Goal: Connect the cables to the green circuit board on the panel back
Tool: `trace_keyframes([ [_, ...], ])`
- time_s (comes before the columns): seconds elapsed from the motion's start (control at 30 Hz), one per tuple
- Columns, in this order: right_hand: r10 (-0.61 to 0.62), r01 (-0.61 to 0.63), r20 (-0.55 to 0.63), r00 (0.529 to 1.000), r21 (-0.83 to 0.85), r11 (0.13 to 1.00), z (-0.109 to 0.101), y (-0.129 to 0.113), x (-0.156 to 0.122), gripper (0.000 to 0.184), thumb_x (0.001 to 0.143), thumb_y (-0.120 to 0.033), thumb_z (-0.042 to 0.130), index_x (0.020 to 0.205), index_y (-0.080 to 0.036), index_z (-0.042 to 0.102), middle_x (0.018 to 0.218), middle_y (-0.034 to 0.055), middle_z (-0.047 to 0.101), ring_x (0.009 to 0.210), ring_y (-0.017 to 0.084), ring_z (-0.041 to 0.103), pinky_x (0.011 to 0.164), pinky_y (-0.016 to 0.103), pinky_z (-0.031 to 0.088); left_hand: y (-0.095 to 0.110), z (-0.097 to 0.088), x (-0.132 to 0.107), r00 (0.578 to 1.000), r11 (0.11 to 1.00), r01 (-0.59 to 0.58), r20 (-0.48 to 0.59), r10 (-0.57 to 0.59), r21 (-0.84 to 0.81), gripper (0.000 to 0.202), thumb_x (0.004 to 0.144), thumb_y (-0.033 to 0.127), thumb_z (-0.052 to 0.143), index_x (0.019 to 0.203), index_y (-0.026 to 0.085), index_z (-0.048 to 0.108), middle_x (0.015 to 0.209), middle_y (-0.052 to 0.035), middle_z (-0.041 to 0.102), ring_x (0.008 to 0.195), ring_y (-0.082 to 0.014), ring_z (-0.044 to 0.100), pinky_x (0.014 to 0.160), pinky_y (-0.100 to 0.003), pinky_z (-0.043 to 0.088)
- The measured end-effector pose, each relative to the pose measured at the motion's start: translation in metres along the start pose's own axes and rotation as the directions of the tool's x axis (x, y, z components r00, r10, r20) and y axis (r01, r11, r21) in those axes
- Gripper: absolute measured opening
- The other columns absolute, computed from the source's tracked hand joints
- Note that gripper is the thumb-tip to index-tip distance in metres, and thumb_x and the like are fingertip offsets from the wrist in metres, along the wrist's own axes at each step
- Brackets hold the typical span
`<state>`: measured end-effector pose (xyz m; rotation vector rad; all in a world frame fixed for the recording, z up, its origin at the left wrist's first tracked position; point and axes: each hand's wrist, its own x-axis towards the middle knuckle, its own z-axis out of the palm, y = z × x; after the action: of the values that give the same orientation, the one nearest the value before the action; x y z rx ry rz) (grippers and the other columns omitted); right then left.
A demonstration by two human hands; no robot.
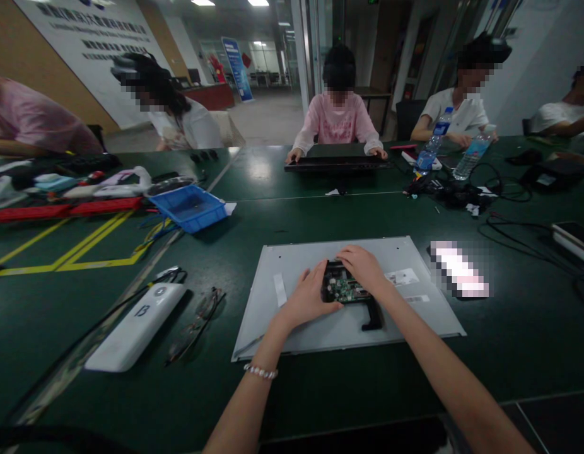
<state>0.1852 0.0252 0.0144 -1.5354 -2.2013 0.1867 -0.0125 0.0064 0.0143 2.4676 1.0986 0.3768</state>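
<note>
A grey metal panel [296, 315] lies flat on the dark green table in front of me. Near its middle sits a small green circuit board [345, 289] in a black frame, with a black tab [373, 317] running toward me. My left hand [307, 297] rests on the board's left edge, fingers curled against it. From the right, my right hand [365, 268] covers the board's top, fingers bent down onto it. A bead bracelet [260, 372] is on my left wrist.
A white power bank [138, 326] and glasses [195, 325] lie left of the panel. A blue bin [188, 208] and red strips [65, 209] sit further left. Bottles [432, 146], cables [509, 189] and a monitor [338, 165] are at the back, where several people sit.
</note>
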Motion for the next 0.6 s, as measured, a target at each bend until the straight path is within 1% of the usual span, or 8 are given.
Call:
trace_keyframes([
  [0.13, -0.033, 0.032, 0.035, 0.999, 0.037, 0.999, 0.0033, 0.0016, -0.0002, 0.023, 0.091, -0.019, 0.046, 0.102, -0.019, 0.067, 0.103, 0.007, 0.063, 0.099, 0.017, 0.054, 0.087, 0.027, 0.041, -0.0009, 0.0002, -0.0001, 1.0, 1.0, 0.007, 0.005, -0.007, -0.004, 0.1, 0.068, 0.054, 0.062, 0.145, 0.018, 0.01, 0.147, -0.0153, 0.029, 0.135, -0.0316, 0.027, 0.111, -0.052, 0.016],
  [0.27, -0.051, 0.048, 0.038, 0.998, 0.073, 0.996, 0.0047, 0.0023, -0.0012, 0.025, 0.091, -0.022, 0.046, 0.106, -0.018, 0.065, 0.103, 0.0075, 0.062, 0.1, 0.017, 0.053, 0.088, 0.028, 0.041, -0.0013, -0.0002, 0.0, 1.0, 1.0, 0.003, 0.018, -0.003, -0.001, 0.099, 0.068, 0.055, 0.062, 0.145, 0.021, 0.009, 0.147, -0.0143, 0.028, 0.135, -0.0315, 0.027, 0.111, -0.053, 0.016],
  [0.43, -0.042, 0.038, 0.061, 0.997, 0.075, 0.997, 0.0039, 0.0027, -0.0012, 0.027, 0.091, -0.019, 0.043, 0.107, -0.017, 0.065, 0.105, 0.0081, 0.064, 0.101, 0.017, 0.054, 0.09, 0.029, 0.04, -0.0014, -0.0008, -0.0007, 1.0, 0.999, -0.015, 0.008, 0.015, 0.044, 0.1, 0.069, 0.056, 0.062, 0.145, 0.02, 0.008, 0.149, -0.0147, 0.025, 0.136, -0.0309, 0.025, 0.111, -0.05, 0.018],
  [0.6, -0.054, 0.049, 0.08, 0.995, 0.063, 0.997, 0.0008, 0.0005, -0.0011, 0.029, 0.09, -0.016, 0.042, 0.109, -0.016, 0.063, 0.107, 0.0079, 0.066, 0.103, 0.017, 0.056, 0.092, 0.03, 0.04, -0.0009, -0.0011, -0.0015, 0.999, 0.994, -0.03, 0.022, 0.027, 0.104, 0.101, 0.07, 0.06, 0.06, 0.145, 0.017, 0.007, 0.15, -0.0163, 0.021, 0.136, -0.0304, 0.024, 0.111, -0.048, 0.017],
])
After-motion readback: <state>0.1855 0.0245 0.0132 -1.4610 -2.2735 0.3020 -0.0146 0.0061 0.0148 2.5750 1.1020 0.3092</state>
